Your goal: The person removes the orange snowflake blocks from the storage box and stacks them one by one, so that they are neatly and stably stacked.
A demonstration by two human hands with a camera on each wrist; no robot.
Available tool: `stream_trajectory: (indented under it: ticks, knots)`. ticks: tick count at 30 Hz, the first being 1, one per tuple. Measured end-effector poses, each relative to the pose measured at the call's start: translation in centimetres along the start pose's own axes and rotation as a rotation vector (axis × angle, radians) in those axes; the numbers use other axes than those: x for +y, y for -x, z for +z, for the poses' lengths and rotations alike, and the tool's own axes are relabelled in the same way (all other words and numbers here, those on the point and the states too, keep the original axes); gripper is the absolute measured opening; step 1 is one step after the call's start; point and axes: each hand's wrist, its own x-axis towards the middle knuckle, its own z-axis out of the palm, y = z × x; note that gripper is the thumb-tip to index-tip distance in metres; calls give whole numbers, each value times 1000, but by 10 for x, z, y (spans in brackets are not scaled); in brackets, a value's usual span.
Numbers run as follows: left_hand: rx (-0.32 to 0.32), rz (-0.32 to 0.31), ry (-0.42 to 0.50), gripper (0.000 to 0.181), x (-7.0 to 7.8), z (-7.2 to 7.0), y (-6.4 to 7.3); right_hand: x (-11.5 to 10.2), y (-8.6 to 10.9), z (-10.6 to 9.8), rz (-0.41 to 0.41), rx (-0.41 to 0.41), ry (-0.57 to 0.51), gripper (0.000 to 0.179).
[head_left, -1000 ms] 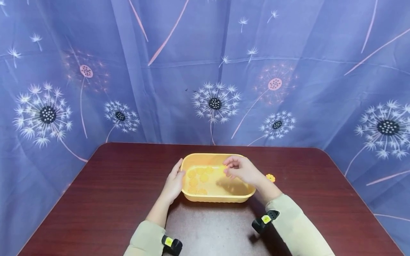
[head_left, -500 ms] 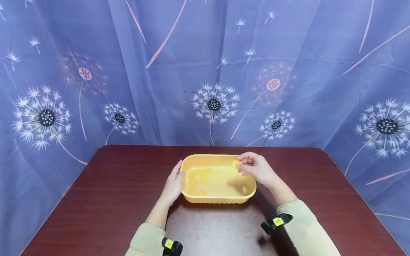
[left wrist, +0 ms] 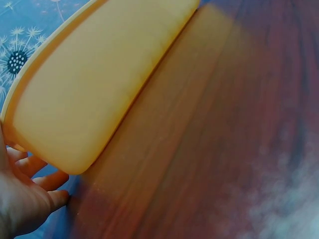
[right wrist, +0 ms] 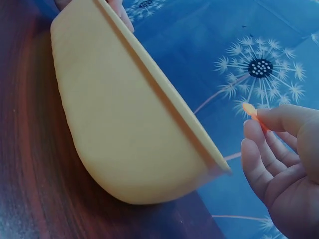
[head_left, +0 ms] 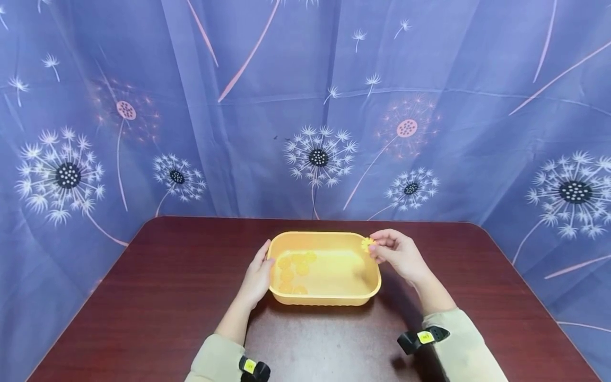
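Observation:
A yellow plastic basin sits on the table in the head view. My left hand grips its left end, the thumb at the rim and the fingers along the outside wall. Between thumb and fingertips my right hand pinches a small yellow-orange flower-shaped piece at the basin's far right corner. In the right wrist view this piece appears edge-on, apart from the rim. Several similar flower-shaped pieces lie on the basin floor towards its left side.
The dark red-brown wooden table extends around the basin. Behind its far edge hangs a blue curtain printed with dandelions. Black wrist cameras are strapped over both pale sleeves.
My right hand has moved right with the flower-shaped piece, from above the basin's interior to its right corner. An orange flower seen earlier on the table at right no longer shows. The left hand stays put.

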Motion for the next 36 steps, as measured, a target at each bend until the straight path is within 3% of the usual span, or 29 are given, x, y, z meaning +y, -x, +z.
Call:
stream_trajectory:
  ticks: [5, 12, 26, 36]
  knots:
    - [-11, 3, -1, 53, 2, 1, -1, 2, 7, -8, -19, 41, -57, 32]
    - [-20, -12, 11, 53, 3, 0, -4, 9, 12, -20, -28, 98, -32, 28]
    - [-45, -18, 2, 53, 1, 2, -5, 27, 27, -40, 3, 224, -172, 22]
    - [-41, -34, 7, 53, 0, -2, -3, 40, 29, -49, 128, 313, -85, 21]
